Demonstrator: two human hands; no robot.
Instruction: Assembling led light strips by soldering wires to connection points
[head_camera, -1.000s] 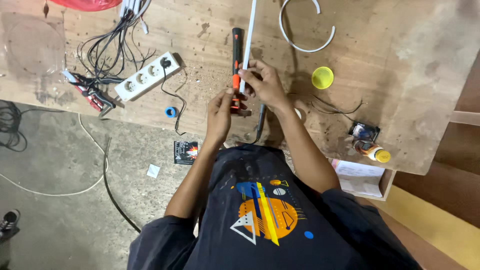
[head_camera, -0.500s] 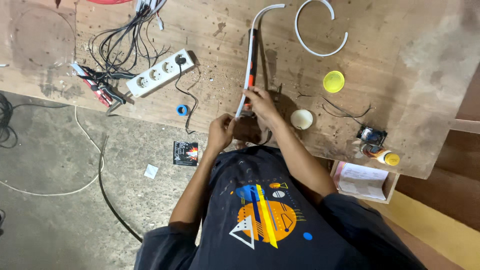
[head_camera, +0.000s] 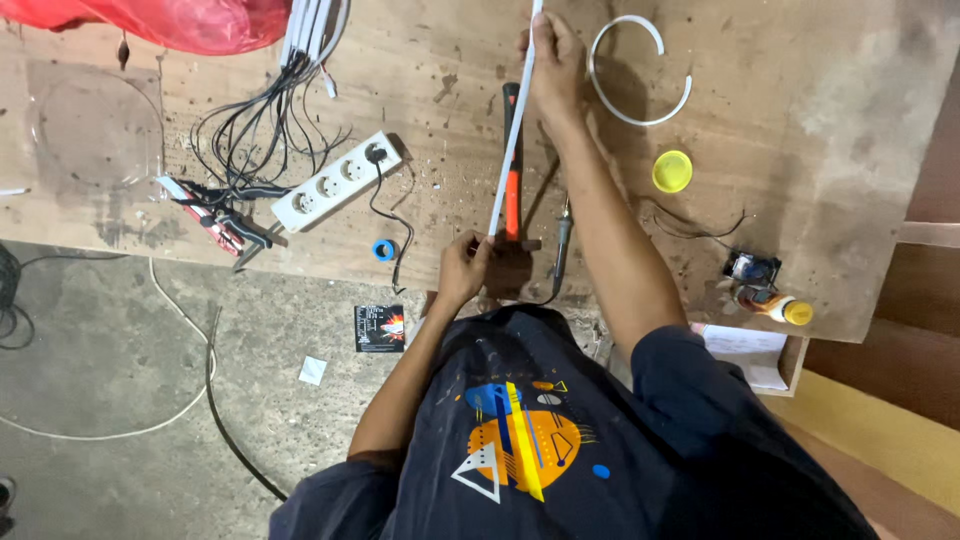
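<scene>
Scratched wood forms the tabletop (head_camera: 820, 100), set above a grey concrete floor. A long white strip (head_camera: 510, 140) is held at both ends: the left hand (head_camera: 462, 270) is closed on its near end at the tabletop's near edge, the right hand (head_camera: 552, 60) is closed around it toward the far edge. Directly beneath the strip lies an orange-handled hammer (head_camera: 512, 190). A white power strip (head_camera: 335, 180), tangled black wires (head_camera: 250, 130), a curved white piece (head_camera: 640, 70) and a yellow lid (head_camera: 672, 171) are spread around.

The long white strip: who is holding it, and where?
Both hands hold the white strip: the left hand pinches its near end, and the right hand grips it farther up, above the hammer.
</scene>
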